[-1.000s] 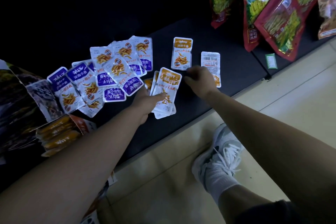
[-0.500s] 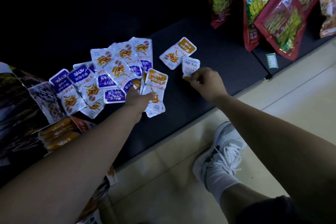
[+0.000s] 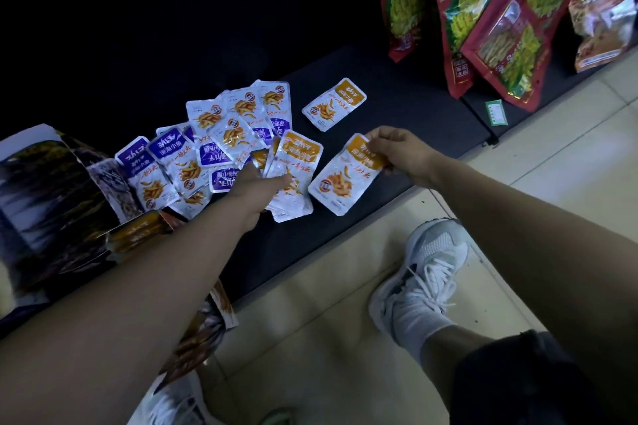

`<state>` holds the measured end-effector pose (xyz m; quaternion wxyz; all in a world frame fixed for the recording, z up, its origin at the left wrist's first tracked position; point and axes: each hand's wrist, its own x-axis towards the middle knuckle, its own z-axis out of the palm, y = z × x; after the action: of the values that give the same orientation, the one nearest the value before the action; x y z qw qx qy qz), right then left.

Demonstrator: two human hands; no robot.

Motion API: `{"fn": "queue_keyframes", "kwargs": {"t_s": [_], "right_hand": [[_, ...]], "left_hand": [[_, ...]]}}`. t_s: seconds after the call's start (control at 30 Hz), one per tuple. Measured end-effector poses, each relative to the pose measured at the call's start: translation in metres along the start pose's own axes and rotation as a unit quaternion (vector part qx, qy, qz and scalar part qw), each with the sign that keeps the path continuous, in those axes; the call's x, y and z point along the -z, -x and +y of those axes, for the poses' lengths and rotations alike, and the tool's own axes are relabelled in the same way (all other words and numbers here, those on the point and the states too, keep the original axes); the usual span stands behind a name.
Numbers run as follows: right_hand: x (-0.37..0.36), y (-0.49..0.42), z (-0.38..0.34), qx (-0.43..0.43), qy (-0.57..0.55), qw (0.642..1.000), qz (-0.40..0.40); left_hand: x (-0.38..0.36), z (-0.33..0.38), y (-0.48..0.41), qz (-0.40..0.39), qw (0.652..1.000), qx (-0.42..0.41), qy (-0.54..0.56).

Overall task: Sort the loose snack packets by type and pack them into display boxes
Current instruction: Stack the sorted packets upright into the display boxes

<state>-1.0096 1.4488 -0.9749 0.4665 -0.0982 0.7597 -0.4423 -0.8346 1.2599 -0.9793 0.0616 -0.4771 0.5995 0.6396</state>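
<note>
Right hand [image 3: 397, 152] pinched an orange packet [image 3: 340, 179] by its top edge just beside the orange stack [image 3: 297, 166] gripped in left hand [image 3: 257, 185] on the dark shelf [image 3: 397, 107]; best laid square on top, clear of the purple packets [image 3: 179, 162].

Both bare forearms reach forward, well apart. The left hand [image 3: 257, 185] grips a fanned stack of orange-topped white foil packets [image 3: 299, 157], thumb laid on top. The right hand [image 3: 397, 152], knuckles up, pinches the orange end of a single orange-and-white foil packet [image 3: 340, 183].
</note>
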Motion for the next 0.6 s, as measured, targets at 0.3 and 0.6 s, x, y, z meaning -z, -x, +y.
{"fn": "queue_keyframes", "kwargs": {"t_s": [0.3, 0.6], "right_hand": [[-0.040, 0.001, -0.021, 0.026, 0.095, 0.995, 0.019], [-0.066, 0.016, -0.035, 0.032, 0.003, 0.999, 0.038]], "left_hand": [[-0.006, 0.005, 0.021, -0.125, 0.991, 0.025, 0.025], [0.008, 0.006, 0.036, -0.087, 0.996, -0.007, 0.017]]}}
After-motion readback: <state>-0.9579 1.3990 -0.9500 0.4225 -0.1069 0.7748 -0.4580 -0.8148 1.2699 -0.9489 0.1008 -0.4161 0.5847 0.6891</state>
